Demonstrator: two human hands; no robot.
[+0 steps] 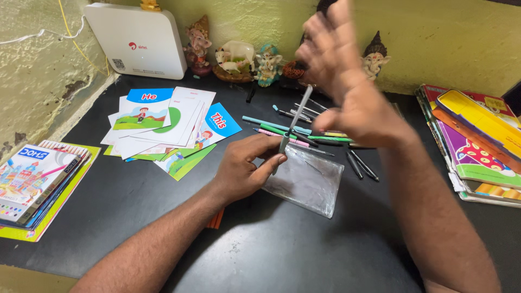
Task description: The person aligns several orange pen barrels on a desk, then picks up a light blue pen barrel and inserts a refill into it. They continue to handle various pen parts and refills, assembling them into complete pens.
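- Head view, only cam we've got: our left hand [244, 171] is pinched shut on the lower end of a slim grey pen [293, 122], thumb and fingers wrapped round the barrel, tip end pointing up and away, tilted a bit.
- Right hand [339, 81] is up in the air w/ fingers spread, blurry, holding nothing afaict; it hovers just beside the pen's top end, can't tell if it's touching.
- Pen sits above a clear plastic pouch [304, 184] lying flat on the black table [271, 249], pouch right next to our left fingers.
- Handling imo: pen looks light, stiff, smooth plastic/metal, so prob a bit slippery; thin, so a fingertip pinch mid-barrel gives the most control. Not fragile-looking.
- Pouch looks floppy and slick; we'd grab an edge, not the middle.
- Behind: loose pile of pens and pencils [304, 127]. Left: picture cards [163, 122], pencil box [32, 179]. Right: stack of books [477, 146]. Figurines [236, 57] along the wall.
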